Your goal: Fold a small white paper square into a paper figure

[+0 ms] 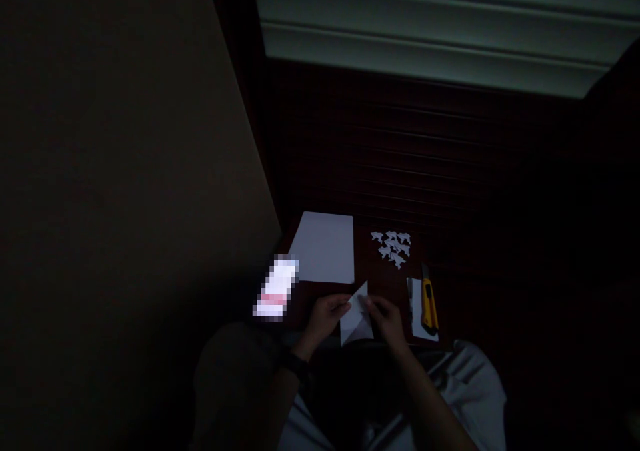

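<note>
Between my two hands is a folded white sheet of paper [356, 318], with a pointed top corner and a crease across its lower part. My left hand [327, 312] pinches its left edge between thumb and fingers. On the opposite edge, my right hand [386, 314] grips the paper near its upper right side. The paper is held just above the near edge of a small dark table. Beyond it lies a stack or sheet of plain white paper [325, 248]. Several small folded paper pieces [394, 246] are heaped at the table's far right.
A yellow utility knife [429, 304] rests on white paper [417, 311] at the right. To the left is a lit phone screen [276, 288], blurred out. A wall [150, 138] rises on the left, and pale slats [425, 31] cross the top. The room is dim.
</note>
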Motion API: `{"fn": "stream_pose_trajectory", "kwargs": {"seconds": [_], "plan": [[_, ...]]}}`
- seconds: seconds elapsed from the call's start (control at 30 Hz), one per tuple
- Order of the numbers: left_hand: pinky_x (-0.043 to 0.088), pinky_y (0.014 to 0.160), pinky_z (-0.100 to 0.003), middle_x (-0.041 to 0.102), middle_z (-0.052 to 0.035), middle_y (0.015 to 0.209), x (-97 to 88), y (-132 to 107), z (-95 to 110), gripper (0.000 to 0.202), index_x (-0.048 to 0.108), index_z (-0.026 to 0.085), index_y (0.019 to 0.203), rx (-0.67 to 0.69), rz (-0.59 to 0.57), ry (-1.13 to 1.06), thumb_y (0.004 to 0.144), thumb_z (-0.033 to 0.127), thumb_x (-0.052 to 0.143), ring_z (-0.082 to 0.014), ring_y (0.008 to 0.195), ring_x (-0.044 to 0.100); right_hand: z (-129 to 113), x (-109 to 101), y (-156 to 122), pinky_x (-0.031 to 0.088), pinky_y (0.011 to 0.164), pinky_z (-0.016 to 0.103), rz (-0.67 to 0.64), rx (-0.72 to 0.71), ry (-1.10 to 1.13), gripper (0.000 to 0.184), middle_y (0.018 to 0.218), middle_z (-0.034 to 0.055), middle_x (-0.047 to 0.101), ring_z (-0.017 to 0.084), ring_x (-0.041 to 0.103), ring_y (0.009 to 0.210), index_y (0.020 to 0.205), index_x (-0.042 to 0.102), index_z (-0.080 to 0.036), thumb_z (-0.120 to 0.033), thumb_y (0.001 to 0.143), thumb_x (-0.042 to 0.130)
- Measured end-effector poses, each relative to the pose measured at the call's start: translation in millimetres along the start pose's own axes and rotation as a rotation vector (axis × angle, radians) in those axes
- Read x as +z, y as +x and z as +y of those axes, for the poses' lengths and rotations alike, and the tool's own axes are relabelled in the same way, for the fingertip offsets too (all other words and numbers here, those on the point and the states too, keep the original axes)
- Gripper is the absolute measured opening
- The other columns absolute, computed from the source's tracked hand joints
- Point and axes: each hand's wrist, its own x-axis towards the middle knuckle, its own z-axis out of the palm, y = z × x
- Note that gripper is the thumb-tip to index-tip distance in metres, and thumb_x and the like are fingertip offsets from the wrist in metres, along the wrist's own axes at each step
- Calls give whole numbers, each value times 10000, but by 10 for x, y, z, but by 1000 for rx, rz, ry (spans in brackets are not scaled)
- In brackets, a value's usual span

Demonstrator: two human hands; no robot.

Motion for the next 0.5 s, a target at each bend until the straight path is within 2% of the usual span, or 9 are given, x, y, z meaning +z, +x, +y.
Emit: {"fn": "stream_pose_trajectory", "kwargs": {"seconds": [0.07, 0.17, 0.33, 0.5], "plan": [[476, 760, -328, 668, -113, 934, 6, 9, -52, 322, 640, 110, 945, -16, 15, -9, 712, 326, 593, -221, 842, 617, 53, 34, 11, 449, 689, 307, 34, 8, -16, 287, 813, 66, 662, 210, 588, 759, 719, 680, -167, -436, 710, 580], [483, 743, -330, 674, -116, 899, 9, 21, -103, 317, 649, 106, 904, -25, 39, -9, 685, 334, 617, -220, 813, 624, 75, 78, -1, 439, 617, 264, 22, 18, -15, 286, 769, 49, 650, 185, 580, 702, 657, 667, -164, -425, 721, 568], [482, 743, -325, 677, -118, 882, 17, 20, -95, 317, 652, 104, 884, -20, 74, 4, 658, 326, 644, -218, 803, 627, 8, 85, -39, 426, 629, 253, 0, -32, -20, 299, 726, 33, 632, 173, 566, 693, 620, 656, -162, -416, 740, 555], [483, 743, -318, 680, -113, 875, 21, 13, -64, 312, 655, 111, 871, -9, 75, 21, 664, 344, 638, -217, 805, 630, 30, 41, -28, 441, 699, 309, 33, 29, 57, 373, 873, 62, 652, 224, 569, 821, 821, 687, -158, -478, 754, 508]]}}
